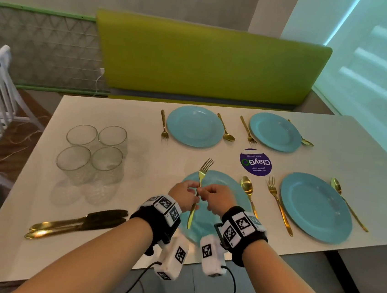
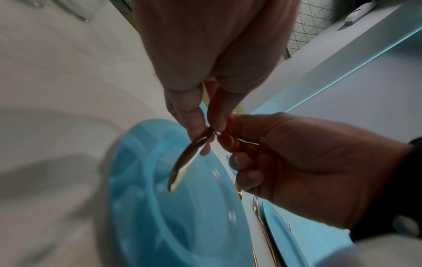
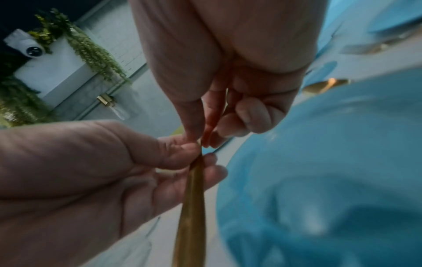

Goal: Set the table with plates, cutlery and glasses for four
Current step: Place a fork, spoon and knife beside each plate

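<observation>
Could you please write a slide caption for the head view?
Both hands, left hand and right hand, pinch a gold metal fork above the near round blue plate.

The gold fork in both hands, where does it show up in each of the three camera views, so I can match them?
Head: gold fork at centre, tines up, pinched by left hand and right hand over the near blue plate.
Left wrist: handle slants down from the fingertips, centre.
Right wrist: handle runs to the bottom edge, centre.
Shared landmark: the blue plate under it.
</observation>
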Available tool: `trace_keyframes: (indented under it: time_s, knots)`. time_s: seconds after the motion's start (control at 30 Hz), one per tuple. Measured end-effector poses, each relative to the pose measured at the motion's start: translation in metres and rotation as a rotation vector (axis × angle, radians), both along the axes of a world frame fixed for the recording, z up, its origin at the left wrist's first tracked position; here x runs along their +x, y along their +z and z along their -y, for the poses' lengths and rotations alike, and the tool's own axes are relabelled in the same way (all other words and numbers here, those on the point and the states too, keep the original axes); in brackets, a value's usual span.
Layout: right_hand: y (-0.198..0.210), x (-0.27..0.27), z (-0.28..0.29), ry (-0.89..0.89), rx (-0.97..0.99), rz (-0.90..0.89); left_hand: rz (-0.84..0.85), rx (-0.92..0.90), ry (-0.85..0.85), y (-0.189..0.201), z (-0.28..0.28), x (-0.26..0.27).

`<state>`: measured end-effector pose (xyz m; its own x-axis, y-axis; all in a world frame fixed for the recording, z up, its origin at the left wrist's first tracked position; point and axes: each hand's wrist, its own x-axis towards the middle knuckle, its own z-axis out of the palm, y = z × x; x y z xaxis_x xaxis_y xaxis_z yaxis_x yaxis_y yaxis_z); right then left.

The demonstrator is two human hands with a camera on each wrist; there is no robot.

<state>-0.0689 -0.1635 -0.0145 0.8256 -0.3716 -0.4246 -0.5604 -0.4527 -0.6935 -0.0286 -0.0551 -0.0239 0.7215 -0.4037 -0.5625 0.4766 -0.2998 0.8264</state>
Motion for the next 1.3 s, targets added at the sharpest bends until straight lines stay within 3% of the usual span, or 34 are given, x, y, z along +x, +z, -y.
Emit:
trace_keyframes:
  time_s: [0.3,0.67,0.97,1.3]
  knots:
    - [-0.013,0.003,-0.084,-0.089,0.055,-0.084,0.044,0.094,-0.048,-0.009,-0.089,0.005]
    - [-0.038,0.019,-0.121,0.056,-0.355,-0.369,0.086,0.267,0.029,-0.022,-0.172,0.041]
    - [-0.044,0.027,-0.126,0.090,-0.497,-0.383,0.097,0.287,-0.019,-0.021,-0.189,0.048]
    - [-0.046,0.030,-0.122,0.004,-0.492,-0.372,0.095,0.305,-0.031,-0.022,-0.185,0.049]
